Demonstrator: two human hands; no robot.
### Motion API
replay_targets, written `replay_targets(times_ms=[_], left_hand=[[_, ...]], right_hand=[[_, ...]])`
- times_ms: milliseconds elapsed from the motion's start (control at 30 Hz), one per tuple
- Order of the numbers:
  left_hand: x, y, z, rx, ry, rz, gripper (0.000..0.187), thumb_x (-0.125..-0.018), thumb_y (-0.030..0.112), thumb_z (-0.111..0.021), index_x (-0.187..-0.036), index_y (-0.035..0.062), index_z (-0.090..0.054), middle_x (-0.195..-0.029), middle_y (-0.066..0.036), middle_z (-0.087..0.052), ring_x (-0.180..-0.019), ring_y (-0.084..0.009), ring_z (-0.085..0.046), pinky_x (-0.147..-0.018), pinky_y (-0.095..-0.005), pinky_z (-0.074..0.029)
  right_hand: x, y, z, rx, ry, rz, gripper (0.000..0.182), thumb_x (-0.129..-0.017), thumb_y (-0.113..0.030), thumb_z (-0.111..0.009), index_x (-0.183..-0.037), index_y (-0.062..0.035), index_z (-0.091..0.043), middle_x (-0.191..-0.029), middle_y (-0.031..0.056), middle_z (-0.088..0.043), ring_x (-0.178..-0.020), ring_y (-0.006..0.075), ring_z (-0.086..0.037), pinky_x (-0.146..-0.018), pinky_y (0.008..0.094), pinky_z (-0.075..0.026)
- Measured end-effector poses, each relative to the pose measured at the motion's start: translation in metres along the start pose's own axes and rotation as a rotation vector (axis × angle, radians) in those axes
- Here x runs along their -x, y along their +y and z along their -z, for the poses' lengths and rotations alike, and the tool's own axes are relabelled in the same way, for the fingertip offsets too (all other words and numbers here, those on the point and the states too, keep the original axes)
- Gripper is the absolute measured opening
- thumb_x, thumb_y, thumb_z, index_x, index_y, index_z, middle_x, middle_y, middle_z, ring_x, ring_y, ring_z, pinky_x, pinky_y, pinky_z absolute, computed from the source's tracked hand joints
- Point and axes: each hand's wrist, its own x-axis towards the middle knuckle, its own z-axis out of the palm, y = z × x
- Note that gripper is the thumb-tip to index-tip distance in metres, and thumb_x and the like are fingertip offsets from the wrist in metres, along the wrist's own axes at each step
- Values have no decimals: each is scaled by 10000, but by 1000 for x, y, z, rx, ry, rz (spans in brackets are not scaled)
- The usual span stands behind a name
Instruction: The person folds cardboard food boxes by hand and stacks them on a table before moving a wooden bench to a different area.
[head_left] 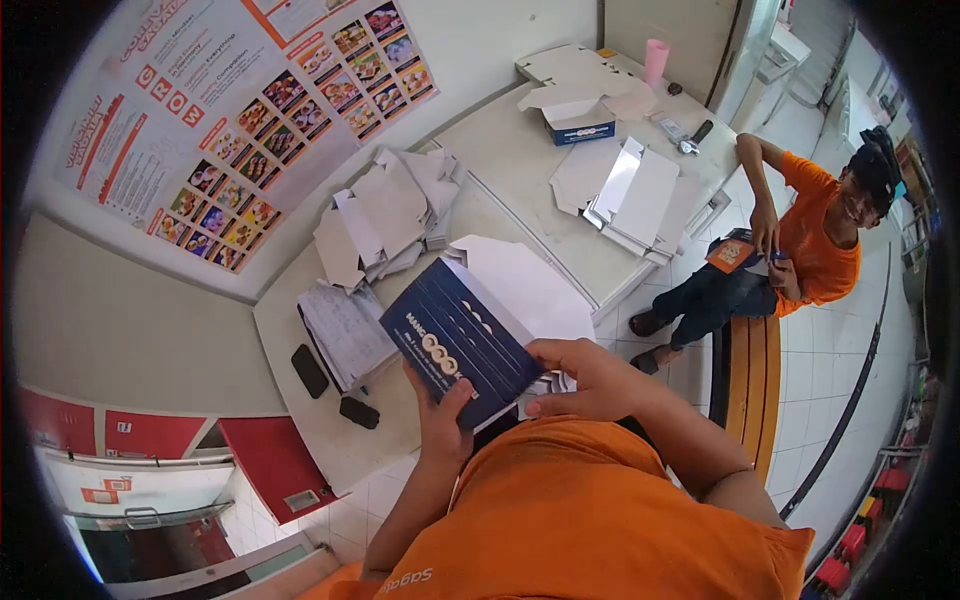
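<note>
In front of my chest is a stack of dark blue printed cardboard boxes (440, 325), tilted, with several layered edges showing. My left hand (442, 405) grips its lower left side, the thumb lying over the printed face. At the stack's right corner, my right hand (580, 378) has its fingers bent around the edge; part of its grip is hidden. White flat box blanks (520, 275) lie on the table just beyond the stack.
On the table (350, 450) are a pile of folded cardboard (385, 215), papers (345, 330), a phone (310, 371) and a small black object (359, 412). Farther off are more blanks (640, 200), an open blue box (583, 132) and a pink cup (655, 62). A person (815, 220) sits on a bench (752, 390) at right.
</note>
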Motion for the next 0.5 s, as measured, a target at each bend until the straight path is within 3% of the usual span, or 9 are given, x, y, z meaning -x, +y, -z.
replay_targets(times_ms=[67, 167, 233, 300, 367, 500], left_hand=[[-3, 0, -2, 51, 45, 22, 934, -850, 13, -701, -1588, 246, -179, -1381, -92, -476, -1254, -257, -551, -1026, -436, -543], [-5, -5, -5, 177, 93, 126, 720, -913, 99, -655, -1525, 216, -294, -1373, -103, -500, -1267, -283, -553, -1029, -445, -546], [-7, -6, -4, 163, 83, 125, 679, -927, 134, -645, -1514, 205, -311, -1367, -102, -511, -1265, -293, -558, -1026, -457, -545], [-9, -7, -3, 146, 75, 134, 640, -941, 169, -635, -1503, 195, -329, -1361, -102, -523, -1262, -304, -563, -1023, -469, -544], [-11, -7, -3, 156, 97, 243, 556, -966, 361, -619, -1435, 91, -493, -1334, -134, -623, -1225, -321, -612, -1055, -523, -486], [-24, -19, -2, 158, 38, 239, 579, -963, 447, -606, -1421, 104, -517, -1344, -136, -629, -1225, -339, -614, -1072, -559, -460]], right_hand=[[-1, -8, -1, -3, 15, 4, 431, -922, -171, -784, -1259, 14, -589, -1058, 224, -732, -1006, 281, -725, -900, 383, -550], [-4, -18, -4, 164, 72, -7, 432, -938, -116, -749, -1309, 1, -563, -1125, 226, -727, -1087, 319, -718, -953, 386, -540], [-4, -24, 0, 115, -6, -63, 442, -929, -84, -736, -1326, -16, -557, -1171, 233, -715, -1134, 360, -699, -964, 404, -537], [-5, -9, 14, 152, -34, 48, 451, -921, -72, -732, -1332, -20, -554, -1165, 230, -715, -1123, 371, -697, -952, 421, -538], [-8, 3, 26, 197, -58, 156, 460, -914, -61, -728, -1338, -24, -552, -1160, 227, -716, -1112, 382, -695, -941, 438, -540], [-20, -6, 33, 397, -50, 179, 344, -931, -34, -697, -1260, -7, -600, -1096, 198, -725, -1022, 384, -703, -889, 433, -542]])
